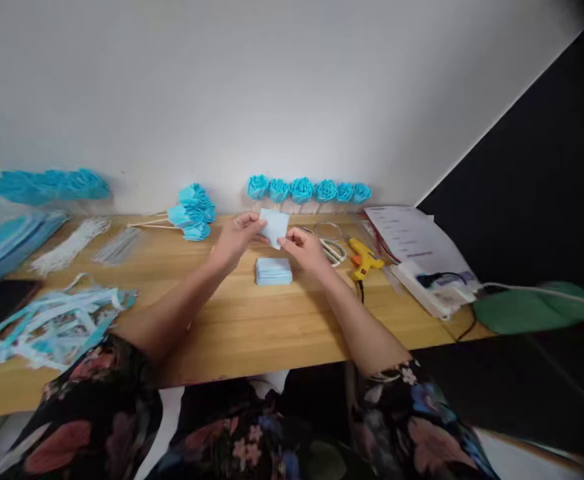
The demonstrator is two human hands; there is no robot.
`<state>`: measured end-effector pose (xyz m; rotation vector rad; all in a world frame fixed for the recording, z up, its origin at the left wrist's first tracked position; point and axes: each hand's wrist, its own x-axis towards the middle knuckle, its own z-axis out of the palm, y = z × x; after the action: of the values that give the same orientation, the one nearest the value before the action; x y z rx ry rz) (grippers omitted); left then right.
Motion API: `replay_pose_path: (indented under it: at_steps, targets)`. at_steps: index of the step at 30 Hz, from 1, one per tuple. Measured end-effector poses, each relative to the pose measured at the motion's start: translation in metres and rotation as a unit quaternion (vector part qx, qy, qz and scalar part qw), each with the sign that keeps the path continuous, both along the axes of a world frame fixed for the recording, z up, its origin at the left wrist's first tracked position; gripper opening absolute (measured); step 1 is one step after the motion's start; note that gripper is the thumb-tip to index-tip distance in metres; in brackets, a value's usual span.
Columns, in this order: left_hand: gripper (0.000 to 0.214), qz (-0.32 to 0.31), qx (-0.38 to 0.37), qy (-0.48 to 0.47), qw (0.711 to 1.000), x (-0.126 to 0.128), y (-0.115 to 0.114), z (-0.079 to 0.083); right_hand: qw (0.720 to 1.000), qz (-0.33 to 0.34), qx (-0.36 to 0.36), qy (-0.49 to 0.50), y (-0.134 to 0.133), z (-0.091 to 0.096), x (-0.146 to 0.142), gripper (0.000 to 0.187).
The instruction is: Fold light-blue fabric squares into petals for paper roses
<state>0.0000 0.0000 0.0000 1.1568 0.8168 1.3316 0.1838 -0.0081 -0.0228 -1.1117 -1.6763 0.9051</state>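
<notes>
Pale-blue square in the fingertip grasp of both hands, near a pale-blue stack on the table.

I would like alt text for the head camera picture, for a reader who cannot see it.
The left hand and right hand hold a pale blue square over a wooden table, near a stack of similar pieces. Behind, six blue flowers form a row; a yellow glue gun lies at right, tangled strips at left.
</notes>
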Motion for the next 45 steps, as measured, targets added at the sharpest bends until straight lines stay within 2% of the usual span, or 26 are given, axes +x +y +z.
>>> replay_pose_path:
  at_steps: [7,15,23,26,33,38,45]
  targets:
    - [0.037,-0.001,0.015,0.019,1.0,0.002,-0.002,0.001,0.999,0.023,-0.009,0.046,0.001,-0.003,0.002,0.029]
    - [0.034,-0.062,0.011,0.089,0.994,0.01,-0.011,-0.001,0.995,0.0,0.005,0.1,0.002,-0.004,0.003,0.041]
    - [0.025,-0.062,0.019,0.206,0.976,0.012,-0.017,0.002,0.995,-0.008,0.063,0.075,-0.004,0.002,0.004,0.023]
    - [0.021,-0.056,0.025,0.233,0.97,0.012,-0.018,0.002,0.994,-0.018,0.07,0.085,-0.004,0.002,0.004,0.022]
    - [0.02,-0.059,0.007,0.235,0.97,0.007,-0.013,0.0,0.978,-0.079,0.029,0.189,0.0,0.005,0.004,0.026]
    - [0.018,-0.041,-0.001,0.259,0.965,0.006,-0.011,0.0,0.977,-0.094,0.024,0.19,0.0,0.007,0.004,0.028]
    - [0.025,-0.053,0.014,0.255,0.965,0.005,-0.01,-0.001,0.973,-0.093,0.017,0.211,-0.002,0.01,0.003,0.026]
